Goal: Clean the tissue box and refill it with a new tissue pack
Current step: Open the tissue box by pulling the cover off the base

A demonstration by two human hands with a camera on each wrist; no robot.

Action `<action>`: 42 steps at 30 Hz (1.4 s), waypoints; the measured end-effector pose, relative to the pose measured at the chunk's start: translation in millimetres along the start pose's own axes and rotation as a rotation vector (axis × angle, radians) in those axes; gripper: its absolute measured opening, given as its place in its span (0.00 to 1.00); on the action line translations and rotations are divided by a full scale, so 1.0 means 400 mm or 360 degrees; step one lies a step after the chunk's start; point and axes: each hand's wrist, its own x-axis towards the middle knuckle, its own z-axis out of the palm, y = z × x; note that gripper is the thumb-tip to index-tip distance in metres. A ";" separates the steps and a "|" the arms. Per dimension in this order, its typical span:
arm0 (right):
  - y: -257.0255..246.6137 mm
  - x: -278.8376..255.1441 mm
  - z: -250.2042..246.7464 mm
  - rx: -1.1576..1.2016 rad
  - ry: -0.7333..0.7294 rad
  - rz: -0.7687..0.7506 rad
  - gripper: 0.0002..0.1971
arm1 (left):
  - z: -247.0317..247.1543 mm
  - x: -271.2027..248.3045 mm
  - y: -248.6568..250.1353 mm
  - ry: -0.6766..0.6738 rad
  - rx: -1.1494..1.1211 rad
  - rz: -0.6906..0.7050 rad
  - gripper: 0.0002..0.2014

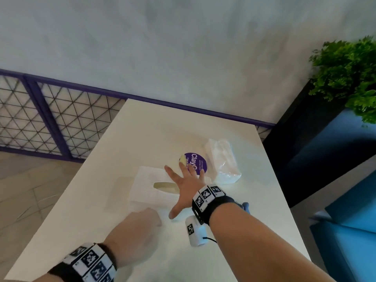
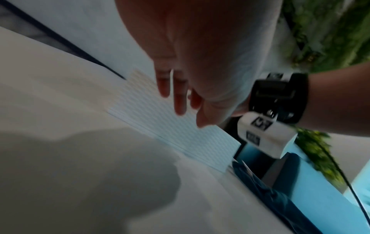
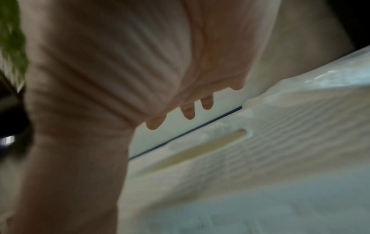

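A white ribbed tissue box (image 1: 148,184) with an oval slot on top lies in the middle of the white table (image 1: 142,129). My right hand (image 1: 183,186) hovers flat over the box's right end, fingers spread wide and holding nothing. Blurred by motion, my left hand (image 1: 140,226) is at the box's near edge; in the left wrist view its fingers (image 2: 179,101) stretch out over the ribbed box (image 2: 152,114). Behind and to the right lies a new tissue pack (image 1: 223,159) in clear plastic. The right wrist view shows the box (image 3: 260,150) and the pack (image 3: 330,76) beyond it.
A round purple label (image 1: 196,159) lies on the table between box and pack. A blue cloth (image 1: 245,206) peeks out behind my right wrist. To the right are a blue seat (image 1: 345,231) and a green plant (image 1: 350,74). A purple mesh railing (image 1: 50,115) runs behind.
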 end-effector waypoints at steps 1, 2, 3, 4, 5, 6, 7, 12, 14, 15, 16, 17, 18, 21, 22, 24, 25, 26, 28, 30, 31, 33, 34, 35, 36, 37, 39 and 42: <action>-0.011 0.017 -0.004 -0.0082 -0.0052 0.0005 0.74 | -0.012 -0.020 -0.016 -0.0093 -0.0116 -0.0124 0.11; -0.021 0.030 -0.007 -0.0134 -0.0103 0.0017 0.75 | -0.019 -0.036 -0.034 -0.0159 -0.0242 -0.0239 0.11; -0.032 0.037 -0.010 -0.0144 -0.0142 0.0029 0.75 | -0.021 -0.047 -0.051 -0.0172 -0.0361 -0.0338 0.11; -0.045 0.041 -0.013 -0.0117 -0.0151 0.0037 0.74 | -0.021 -0.055 -0.064 -0.0179 -0.0485 -0.0452 0.09; -0.057 0.041 -0.017 -0.0069 -0.0134 0.0049 0.73 | -0.021 -0.056 -0.073 -0.0180 -0.0569 -0.0572 0.09; -0.071 0.037 -0.024 0.0007 -0.0096 0.0068 0.72 | -0.023 -0.053 -0.081 -0.0160 -0.0710 -0.0694 0.13; -0.083 0.031 -0.033 0.0121 -0.0043 0.0096 0.71 | -0.025 -0.048 -0.089 -0.0103 -0.0889 -0.0819 0.23; -0.106 -0.012 -0.095 0.1009 0.0150 0.0033 0.69 | -0.090 -0.002 -0.069 0.0410 -0.1717 -0.1097 0.21; -0.109 -0.036 -0.118 0.1240 0.0210 -0.0042 0.68 | -0.127 0.016 -0.044 0.0581 -0.1850 -0.0965 0.15; -0.111 -0.045 -0.126 0.1306 0.0250 -0.0066 0.67 | -0.139 0.021 -0.038 0.0661 -0.1864 -0.0921 0.15; -0.113 -0.053 -0.131 0.1355 0.0295 -0.0075 0.67 | -0.149 0.026 -0.033 0.0732 -0.1855 -0.0891 0.14; -0.115 -0.058 -0.132 0.1397 0.0336 -0.0070 0.68 | -0.157 0.029 -0.031 0.0786 -0.1850 -0.0878 0.14; -0.116 -0.062 -0.131 0.1433 0.0372 -0.0063 0.68 | -0.163 0.032 -0.029 0.0817 -0.1853 -0.0858 0.14; -0.119 -0.072 -0.122 0.1480 0.0454 -0.0051 0.69 | -0.178 0.035 -0.021 0.0818 -0.1846 -0.0846 0.17; -0.119 -0.075 -0.119 0.1487 0.0475 -0.0047 0.70 | -0.181 0.036 -0.018 0.0820 -0.1847 -0.0853 0.17; -0.121 -0.081 -0.112 0.1493 0.0492 -0.0034 0.70 | -0.182 0.039 -0.010 0.0832 -0.1835 -0.0897 0.18; -0.121 -0.083 -0.109 0.1491 0.0497 -0.0029 0.70 | -0.181 0.041 -0.006 0.0837 -0.1812 -0.0919 0.19; -0.121 -0.086 -0.108 0.1486 0.0505 -0.0021 0.70 | -0.178 0.044 -0.004 0.0846 -0.1784 -0.0938 0.20; -0.121 -0.089 -0.106 0.1482 0.0525 -0.0002 0.70 | -0.174 0.048 -0.003 0.0863 -0.1723 -0.0982 0.19; -0.121 -0.091 -0.105 0.1468 0.0540 0.0012 0.70 | -0.175 0.050 -0.002 0.0876 -0.1649 -0.1017 0.18; -0.121 -0.091 -0.103 0.1458 0.0544 0.0019 0.70 | -0.174 0.051 -0.004 0.0881 -0.1605 -0.1036 0.18; -0.124 -0.090 -0.098 0.1443 0.0557 0.0033 0.70 | -0.176 0.055 -0.003 0.0889 -0.1529 -0.1078 0.19; -0.126 -0.090 -0.096 0.1434 0.0563 0.0042 0.71 | -0.177 0.055 -0.001 0.0889 -0.1504 -0.1093 0.19; -0.127 -0.089 -0.093 0.1421 0.0566 0.0051 0.71 | -0.178 0.056 0.002 0.0894 -0.1486 -0.1107 0.18; -0.128 -0.089 -0.091 0.1411 0.0563 0.0058 0.70 | -0.176 0.056 0.003 0.0895 -0.1469 -0.1119 0.17; -0.128 -0.089 -0.088 0.1408 0.0551 0.0065 0.70 | -0.173 0.056 0.003 0.0890 -0.1452 -0.1126 0.17; -0.127 -0.089 -0.081 0.1410 0.0516 0.0082 0.68 | -0.167 0.056 0.004 0.0870 -0.1432 -0.1137 0.16; -0.124 -0.091 -0.066 0.1419 0.0482 0.0110 0.67 | -0.153 0.055 0.000 0.0825 -0.1432 -0.1173 0.18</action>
